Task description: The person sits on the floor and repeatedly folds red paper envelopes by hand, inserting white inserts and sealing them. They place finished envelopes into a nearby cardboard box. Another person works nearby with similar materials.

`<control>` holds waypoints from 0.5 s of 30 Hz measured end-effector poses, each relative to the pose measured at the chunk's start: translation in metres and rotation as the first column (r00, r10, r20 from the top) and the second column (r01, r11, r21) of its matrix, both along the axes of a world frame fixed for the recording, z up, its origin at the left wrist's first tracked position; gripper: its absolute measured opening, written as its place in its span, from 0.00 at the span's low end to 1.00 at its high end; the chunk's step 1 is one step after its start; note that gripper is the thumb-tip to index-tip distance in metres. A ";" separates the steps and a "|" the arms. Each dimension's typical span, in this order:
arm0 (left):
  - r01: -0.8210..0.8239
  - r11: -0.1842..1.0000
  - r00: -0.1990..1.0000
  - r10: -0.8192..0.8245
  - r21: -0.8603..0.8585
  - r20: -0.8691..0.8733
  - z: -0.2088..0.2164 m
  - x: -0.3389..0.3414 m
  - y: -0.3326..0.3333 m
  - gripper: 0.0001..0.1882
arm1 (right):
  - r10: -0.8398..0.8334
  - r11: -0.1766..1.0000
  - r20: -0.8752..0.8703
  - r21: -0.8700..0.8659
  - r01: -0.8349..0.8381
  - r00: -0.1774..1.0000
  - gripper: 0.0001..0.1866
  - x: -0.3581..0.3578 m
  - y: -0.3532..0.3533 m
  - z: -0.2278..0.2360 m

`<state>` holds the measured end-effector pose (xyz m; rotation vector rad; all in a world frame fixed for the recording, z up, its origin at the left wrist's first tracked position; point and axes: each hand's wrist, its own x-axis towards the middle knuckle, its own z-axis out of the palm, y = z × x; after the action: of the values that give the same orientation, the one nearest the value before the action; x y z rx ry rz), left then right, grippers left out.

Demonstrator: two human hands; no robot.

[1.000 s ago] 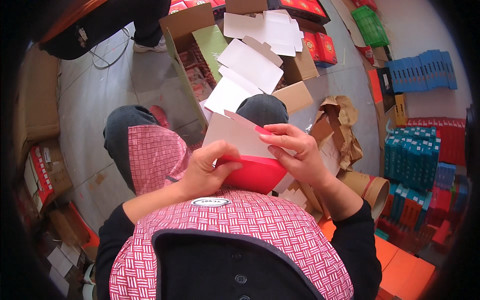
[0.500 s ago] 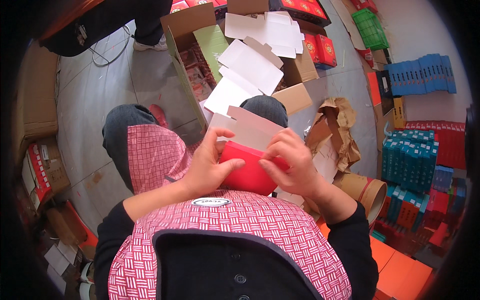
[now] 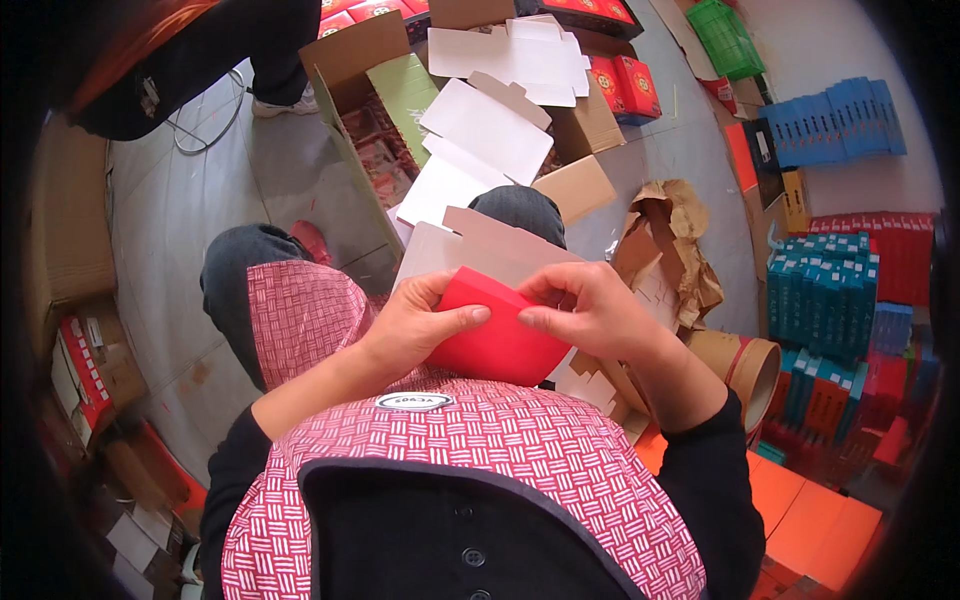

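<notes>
Just above my lap I hold a red folding carton (image 3: 500, 345) with a pale inner side. Its pale panel stands up beyond the red panel, toward my knee. My left hand (image 3: 418, 322) grips the left edge, thumb on the red face and fingers behind. At the right edge, my right hand (image 3: 590, 308) pinches the red panel's upper rim between thumb and curled fingers. Beyond my hands, several flat white carton blanks (image 3: 490, 130) lie across an open brown cardboard box (image 3: 355, 150). A green flap or panel (image 3: 405, 110) shows among them.
Crumpled brown paper (image 3: 680, 250) and a cardboard tube (image 3: 740, 370) lie to my right. Stacks of teal boxes (image 3: 825, 300), blue boxes (image 3: 835, 125) and orange boxes (image 3: 815, 525) stand farther right. A green crate (image 3: 725, 40) is at the back. Another person's leg (image 3: 285, 60) is at the far left.
The red panel has risen toward the pale panel and now covers more of it. My right hand has turned, its thumb now lying along the red rim. The view has shifted slightly.
</notes>
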<state>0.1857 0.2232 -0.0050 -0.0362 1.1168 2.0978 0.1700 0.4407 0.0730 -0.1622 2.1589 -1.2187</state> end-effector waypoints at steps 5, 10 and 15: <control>0.008 0.999 1.000 -0.009 -0.039 -0.013 0.002 0.000 0.004 0.13 | -0.030 1.000 -0.267 0.000 0.031 0.963 0.06 0.007 -0.003 -0.010; -0.003 0.996 0.994 -0.007 -0.091 -0.111 0.000 0.002 0.004 0.12 | 0.194 0.975 -0.597 0.207 -0.084 0.779 0.06 0.010 -0.009 -0.007; 0.037 0.996 0.993 -0.045 -0.079 -0.107 0.001 0.005 0.006 0.12 | -0.112 0.961 0.191 -0.229 0.155 0.975 0.05 0.007 0.001 -0.017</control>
<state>0.1907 0.2287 -0.0043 0.0644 1.2520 2.0403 0.1770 0.4417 0.0558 -0.0094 1.8895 -1.5150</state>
